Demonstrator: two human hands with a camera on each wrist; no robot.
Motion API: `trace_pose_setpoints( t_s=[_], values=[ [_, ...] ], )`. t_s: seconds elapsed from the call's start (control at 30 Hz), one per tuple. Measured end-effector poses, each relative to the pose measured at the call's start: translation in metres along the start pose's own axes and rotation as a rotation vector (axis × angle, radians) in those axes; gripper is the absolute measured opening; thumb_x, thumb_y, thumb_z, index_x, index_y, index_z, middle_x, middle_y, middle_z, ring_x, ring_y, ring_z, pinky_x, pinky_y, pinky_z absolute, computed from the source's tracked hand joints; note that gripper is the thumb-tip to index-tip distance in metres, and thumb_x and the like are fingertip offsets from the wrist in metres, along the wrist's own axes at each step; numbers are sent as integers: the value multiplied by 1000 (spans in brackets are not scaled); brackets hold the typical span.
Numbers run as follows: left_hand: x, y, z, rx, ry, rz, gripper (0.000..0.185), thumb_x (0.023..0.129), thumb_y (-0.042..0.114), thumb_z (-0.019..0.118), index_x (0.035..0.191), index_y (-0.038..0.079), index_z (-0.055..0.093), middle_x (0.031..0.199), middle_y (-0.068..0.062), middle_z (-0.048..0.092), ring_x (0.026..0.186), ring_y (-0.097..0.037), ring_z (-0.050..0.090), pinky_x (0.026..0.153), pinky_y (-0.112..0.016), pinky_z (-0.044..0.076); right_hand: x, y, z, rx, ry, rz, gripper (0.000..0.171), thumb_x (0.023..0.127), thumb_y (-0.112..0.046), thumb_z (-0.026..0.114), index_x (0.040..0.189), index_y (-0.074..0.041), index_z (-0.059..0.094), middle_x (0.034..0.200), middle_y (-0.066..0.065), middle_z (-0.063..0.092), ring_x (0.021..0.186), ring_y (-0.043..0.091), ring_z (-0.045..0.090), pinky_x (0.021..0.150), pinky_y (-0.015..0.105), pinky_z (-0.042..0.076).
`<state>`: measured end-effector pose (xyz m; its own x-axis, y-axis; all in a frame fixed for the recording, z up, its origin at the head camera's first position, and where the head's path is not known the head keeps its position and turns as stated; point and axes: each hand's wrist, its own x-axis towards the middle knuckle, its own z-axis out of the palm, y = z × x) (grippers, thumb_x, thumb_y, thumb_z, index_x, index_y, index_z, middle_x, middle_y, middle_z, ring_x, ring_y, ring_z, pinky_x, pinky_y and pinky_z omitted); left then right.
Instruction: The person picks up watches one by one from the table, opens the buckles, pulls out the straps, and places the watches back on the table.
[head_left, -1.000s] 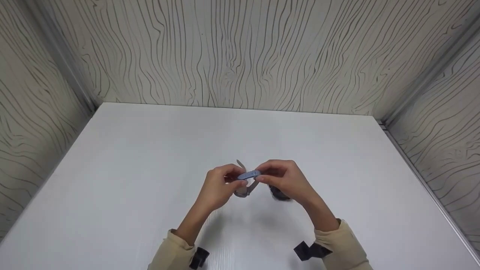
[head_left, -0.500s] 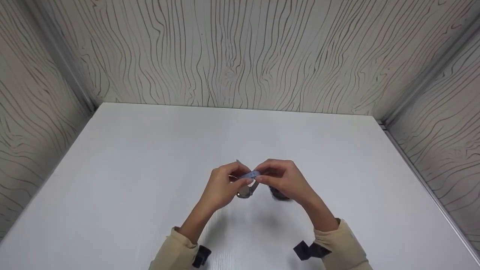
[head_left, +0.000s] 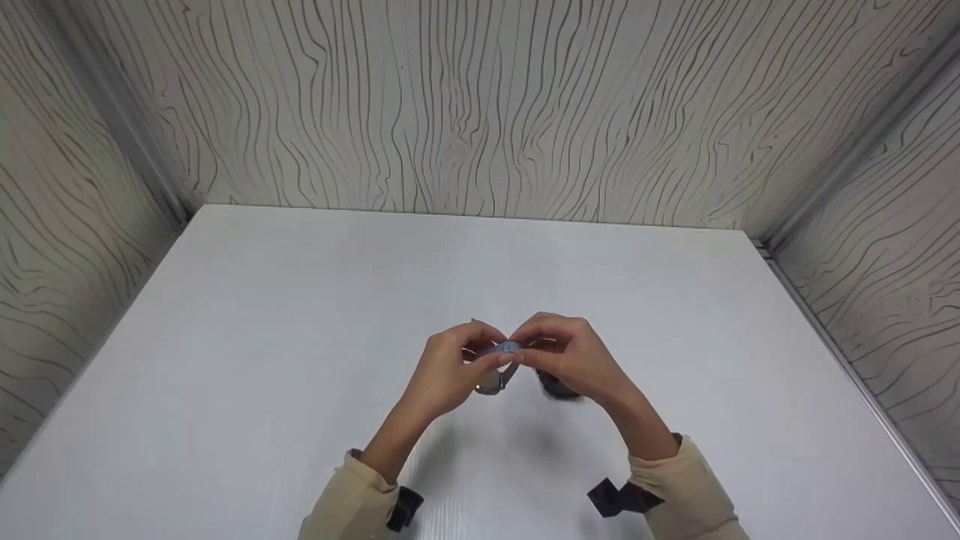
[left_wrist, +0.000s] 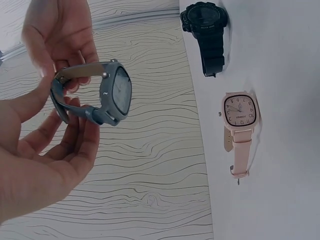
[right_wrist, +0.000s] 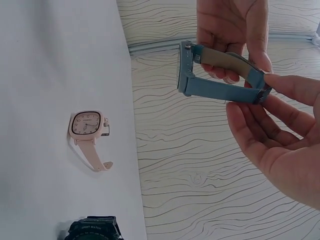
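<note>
A blue wristwatch (left_wrist: 116, 92) with a beige strap lining is held in the air between both hands, dial turned toward the table. My left hand (head_left: 444, 369) pinches the strap (right_wrist: 220, 90) at its far end from the left. From the right, my right hand (head_left: 574, 356) pinches the same end, the fingertips of both hands nearly touching. The strap bends into a loop, its two halves meeting at the buckle (right_wrist: 262, 95). Fingers partly cover this spot, so whether the buckle is fastened is not clear. In the head view the hands hide much of the strap.
On the white table (head_left: 300, 300) lie a pink square watch (left_wrist: 240, 111) and a black digital watch (left_wrist: 205, 20), apart from each other. The black watch sits just below my right hand in the head view. Wood-patterned panels (head_left: 450, 112) enclose the table's back and sides.
My left hand has shifted slightly right along the strap, closer to the right fingertips. The strap tip that stood out above the left hand is now mostly covered. The right hand has barely moved.
</note>
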<state>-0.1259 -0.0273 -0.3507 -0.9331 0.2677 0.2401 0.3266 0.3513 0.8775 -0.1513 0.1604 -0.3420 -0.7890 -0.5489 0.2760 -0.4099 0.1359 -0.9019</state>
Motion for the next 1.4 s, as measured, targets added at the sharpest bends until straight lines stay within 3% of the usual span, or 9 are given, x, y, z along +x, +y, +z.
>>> trace_pose_setpoints(
  t_s=[0.5, 0.97, 1.4],
  values=[
    [-1, 2, 3, 64, 15, 11, 12, 85, 11, 64, 95, 5, 67, 87, -1, 63, 80, -13, 59, 72, -24, 50, 2, -3, -3, -67, -47, 102, 13, 83, -5, 64, 95, 1, 65, 90, 10, 62, 85, 21, 60, 78, 31, 51],
    [-1, 1, 4, 44, 45, 28, 14, 87, 14, 63, 97, 6, 67, 90, -1, 63, 85, -14, 61, 75, -25, 50, 2, -8, 3, -53, 24, 16, 10, 80, 10, 60, 90, 8, 64, 85, 18, 61, 78, 18, 59, 72, 29, 53],
    [-2, -2, 3, 11, 48, -2, 11, 88, 12, 61, 96, 6, 65, 88, 0, 62, 85, -14, 59, 78, -28, 50, 0, 4, 2, -9, 67, 31, 11, 82, -4, 66, 92, 1, 67, 86, 13, 64, 81, 22, 60, 77, 35, 52]
  ],
)
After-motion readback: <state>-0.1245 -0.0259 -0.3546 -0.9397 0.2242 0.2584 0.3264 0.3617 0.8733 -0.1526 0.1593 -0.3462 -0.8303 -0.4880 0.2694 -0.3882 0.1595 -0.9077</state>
